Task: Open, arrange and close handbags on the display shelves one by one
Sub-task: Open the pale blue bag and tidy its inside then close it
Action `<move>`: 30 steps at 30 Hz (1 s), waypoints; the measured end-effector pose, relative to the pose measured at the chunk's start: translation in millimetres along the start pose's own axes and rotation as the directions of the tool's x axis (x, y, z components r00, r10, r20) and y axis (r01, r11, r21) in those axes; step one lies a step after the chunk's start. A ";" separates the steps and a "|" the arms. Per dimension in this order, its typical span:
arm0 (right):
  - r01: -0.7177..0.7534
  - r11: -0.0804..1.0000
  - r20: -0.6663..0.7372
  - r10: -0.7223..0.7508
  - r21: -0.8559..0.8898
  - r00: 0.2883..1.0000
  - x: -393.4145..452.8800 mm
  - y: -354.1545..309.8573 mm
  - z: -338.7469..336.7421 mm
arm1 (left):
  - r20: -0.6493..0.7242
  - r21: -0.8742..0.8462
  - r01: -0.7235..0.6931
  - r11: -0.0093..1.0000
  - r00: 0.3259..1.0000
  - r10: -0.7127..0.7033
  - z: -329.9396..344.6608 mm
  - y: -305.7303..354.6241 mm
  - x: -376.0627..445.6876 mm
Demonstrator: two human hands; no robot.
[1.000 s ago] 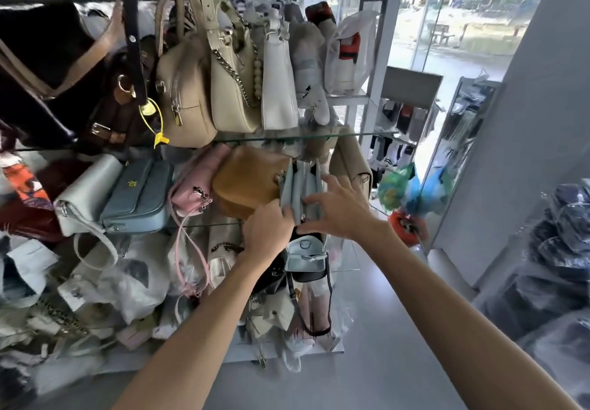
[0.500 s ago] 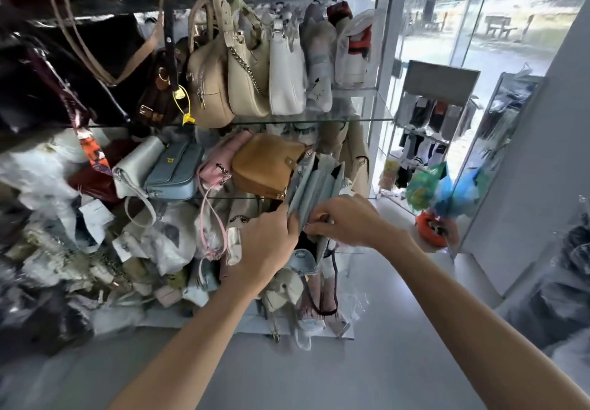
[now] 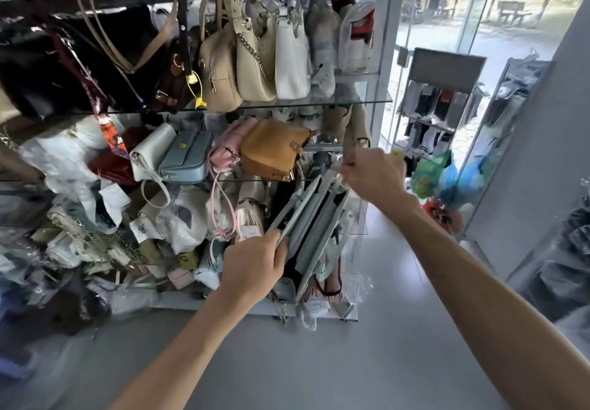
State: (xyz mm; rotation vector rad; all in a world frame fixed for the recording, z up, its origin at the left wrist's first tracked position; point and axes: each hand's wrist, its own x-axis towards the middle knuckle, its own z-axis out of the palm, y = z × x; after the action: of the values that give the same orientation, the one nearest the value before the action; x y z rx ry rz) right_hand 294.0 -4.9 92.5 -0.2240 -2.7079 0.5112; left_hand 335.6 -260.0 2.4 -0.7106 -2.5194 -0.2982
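Left hand (image 3: 255, 266) grips the near lower end of the pale blue bag (image 3: 314, 224), fingers curled over its edge; this braces the bag so the far end can be worked. The bag is held in the air in front of the shelves (image 3: 351, 101), clear of them, tilted, mouth up and gaping, with dark lining showing between its panels.

Right hand (image 3: 373, 175) is at the bag's far upper corner, fingers pinched together on something small there. Probably the zip pull, though it is too small to be sure. Judged step: running the zip along the top. The two hands are well apart, one at each end.

Behind, on the middle glass shelf: tan bag (image 3: 274, 149), pink bag (image 3: 228, 148), light blue flap bag (image 3: 188, 157).

Versus half a second ago: the hands were close together near the bag's middle; the right has since travelled to the far end and the bag sits lower.
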 end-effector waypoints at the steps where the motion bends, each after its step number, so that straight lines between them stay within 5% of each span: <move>1: -0.061 0.998 -0.030 0.061 0.004 0.998 5.7 4.6 -4.4 | -0.002 -0.005 -0.011 1.000 1.000 0.011 -2.9 -4.6 -8.0; 10: -0.136 0.930 0.173 0.080 0.342 0.982 -17.5 -40.0 42.8 | -0.060 -0.051 0.024 0.998 0.998 -0.027 -10.1 -37.9 -20.2; 17: -0.375 0.797 0.544 0.070 0.474 0.836 -40.5 -65.1 54.4 | -0.025 -0.124 0.157 0.980 0.987 -0.161 -12.3 -55.0 -11.2; 22: -0.368 0.789 0.483 0.105 0.491 0.869 -42.8 -65.6 51.7 | 0.059 -0.316 0.256 0.914 0.966 -0.250 -14.7 -63.9 -12.6; 30: -0.345 0.738 0.458 0.056 0.579 0.887 -59.1 -50.8 49.3 | 0.243 -0.623 0.496 0.605 0.858 -0.453 -22.1 -105.4 -23.7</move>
State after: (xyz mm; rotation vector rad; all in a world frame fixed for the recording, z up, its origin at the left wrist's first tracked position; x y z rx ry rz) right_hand 324.7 -80.6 49.6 -0.2423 -2.6875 1.7039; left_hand 305.3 -366.1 1.3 -0.2443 -2.5994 -1.4618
